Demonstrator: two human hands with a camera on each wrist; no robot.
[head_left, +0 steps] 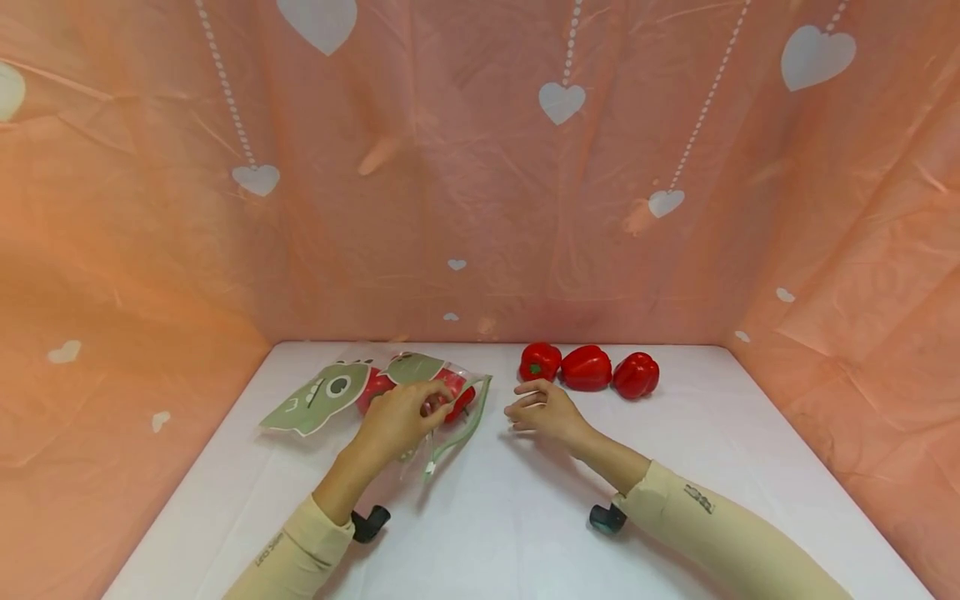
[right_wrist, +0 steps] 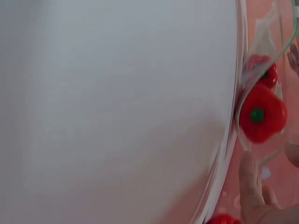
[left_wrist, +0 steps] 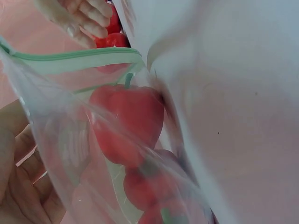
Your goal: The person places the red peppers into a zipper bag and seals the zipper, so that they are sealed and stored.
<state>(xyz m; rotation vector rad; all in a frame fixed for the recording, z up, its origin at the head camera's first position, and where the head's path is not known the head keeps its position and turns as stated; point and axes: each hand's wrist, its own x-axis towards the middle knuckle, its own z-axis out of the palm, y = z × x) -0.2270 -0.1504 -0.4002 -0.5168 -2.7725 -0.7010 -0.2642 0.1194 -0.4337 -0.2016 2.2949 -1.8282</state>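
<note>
A clear zip bag (head_left: 318,402) printed with a green cartoon creature lies tilted at the left of the white table, several red bell peppers (left_wrist: 128,123) inside it. Its green zip edge (head_left: 467,435) gapes toward the right. My left hand (head_left: 397,421) pinches the bag near its mouth; part of the grip is hidden. Just right of the opening, my right hand (head_left: 551,414) hovers with loosely spread fingers and holds nothing. In the right wrist view, a pepper (right_wrist: 261,114) with a green stem sits just within the mouth, near the right fingers (right_wrist: 250,179).
Three red bell peppers (head_left: 587,368) stand in a row at the table's back, beyond my right hand. Peach curtains with white hearts (head_left: 562,102) enclose the back and sides. The white table (head_left: 510,533) extends toward me.
</note>
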